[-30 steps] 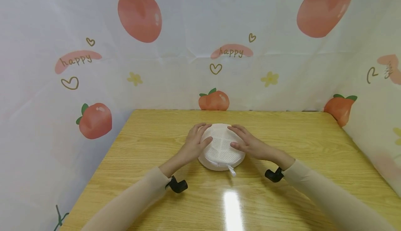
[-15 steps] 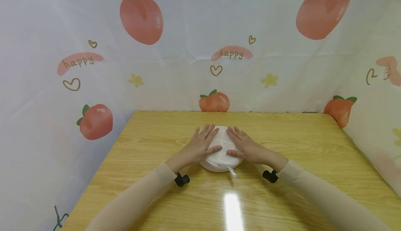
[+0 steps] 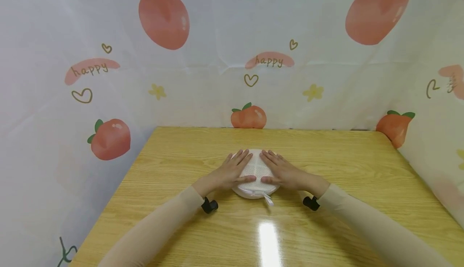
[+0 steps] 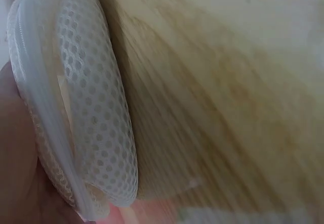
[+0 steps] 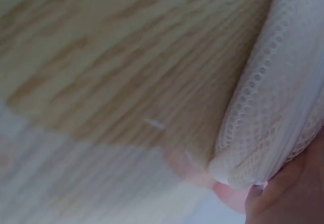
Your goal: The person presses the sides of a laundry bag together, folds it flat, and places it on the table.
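A round white mesh laundry bag [image 3: 256, 171] with a zipper lies on the wooden table in the head view, its small white tab [image 3: 268, 199] sticking out toward the front. My left hand [image 3: 232, 171] rests flat on its left half with the fingers straight. On the right half my right hand [image 3: 286, 172] presses down the same way, and the two thumbs point toward each other over the mesh. In the left wrist view the bag's mesh side [image 4: 98, 97] and zipper edge bulge beside the hand. The right wrist view shows the mesh side [image 5: 258, 97] too.
The wooden table [image 3: 174, 150] runs back to a white cloth backdrop [image 3: 203, 94] printed with peaches, and the cloth continues along the left and right sides. A black wrist camera [image 3: 209, 205] sits under the left cuff, another black camera [image 3: 311, 203] under the right.
Both hands have moved inward from the bag's sides to lie flat on its top, the fingers straightening. The bag looks flatter, its far edge lower than before.
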`<state>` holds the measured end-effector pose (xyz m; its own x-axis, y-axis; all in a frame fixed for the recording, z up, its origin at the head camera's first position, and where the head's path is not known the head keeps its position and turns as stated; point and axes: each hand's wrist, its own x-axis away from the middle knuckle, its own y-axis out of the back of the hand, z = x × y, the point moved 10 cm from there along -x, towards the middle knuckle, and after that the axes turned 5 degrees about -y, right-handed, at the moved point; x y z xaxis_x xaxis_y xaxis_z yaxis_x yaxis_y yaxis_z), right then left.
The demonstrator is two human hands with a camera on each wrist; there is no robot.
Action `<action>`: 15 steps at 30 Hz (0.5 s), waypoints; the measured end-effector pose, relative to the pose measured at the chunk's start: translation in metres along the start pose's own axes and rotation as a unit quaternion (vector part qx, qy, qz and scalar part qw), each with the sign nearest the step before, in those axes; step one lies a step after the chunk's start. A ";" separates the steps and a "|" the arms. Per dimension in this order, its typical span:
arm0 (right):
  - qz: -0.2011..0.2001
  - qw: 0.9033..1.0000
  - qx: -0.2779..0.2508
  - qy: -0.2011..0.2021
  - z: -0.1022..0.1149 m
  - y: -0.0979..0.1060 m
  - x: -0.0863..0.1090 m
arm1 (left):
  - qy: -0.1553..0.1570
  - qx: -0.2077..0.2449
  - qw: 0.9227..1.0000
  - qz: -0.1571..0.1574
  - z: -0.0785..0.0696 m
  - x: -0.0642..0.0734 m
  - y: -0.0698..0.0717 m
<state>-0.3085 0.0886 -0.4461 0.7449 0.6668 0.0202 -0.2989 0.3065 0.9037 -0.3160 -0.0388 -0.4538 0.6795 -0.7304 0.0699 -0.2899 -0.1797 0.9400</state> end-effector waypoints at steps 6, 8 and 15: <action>0.016 1.000 -0.004 -0.011 -0.005 -0.007 -0.001 | 0.000 0.015 1.000 0.013 0.003 -0.003 -0.006; 0.022 1.000 0.003 -0.015 -0.008 -0.011 -0.003 | -0.001 0.019 1.000 0.017 0.005 -0.003 -0.008; 0.058 0.998 0.017 -0.033 -0.021 -0.029 -0.008 | 0.001 0.017 0.999 0.039 0.008 -0.002 -0.017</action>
<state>-0.3181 0.0885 -0.4814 0.7442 0.6504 0.1521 -0.3660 0.2065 0.9074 -0.3177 -0.0394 -0.4722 0.6554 -0.7415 0.1435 -0.3650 -0.1445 0.9197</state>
